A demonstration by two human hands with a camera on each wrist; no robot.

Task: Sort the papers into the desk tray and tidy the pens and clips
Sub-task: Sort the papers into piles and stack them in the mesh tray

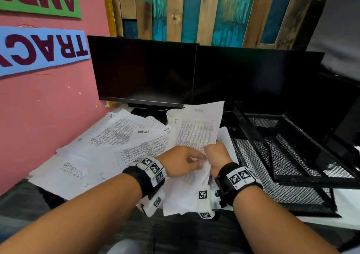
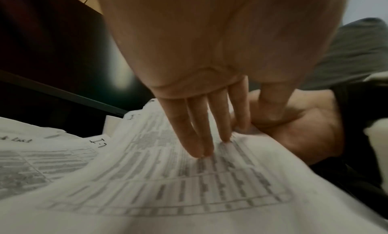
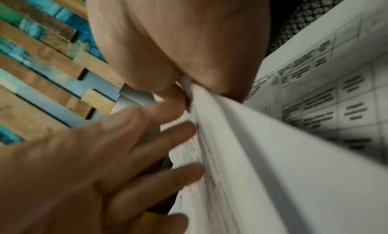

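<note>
Paper-gathering step: the right hand (image 1: 216, 156) pinches a raised sheaf of white printed sheets (image 1: 196, 129); the left hand (image 1: 181, 162) lays straight fingers (image 2: 199, 138) on it. Next, carry it toward the black wire-mesh desk tray (image 1: 292, 156) at three o'clock

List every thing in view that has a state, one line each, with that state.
held papers: lifted, tilted upright, pinched at the lower edge
loose papers: spread on the desk, overlapping
desk tray: tiers in view hold no paper
monitors: screens dark
white cup: upright behind the papers
right hand: grips the held papers
left hand: straight fingers touch the held papers
</note>
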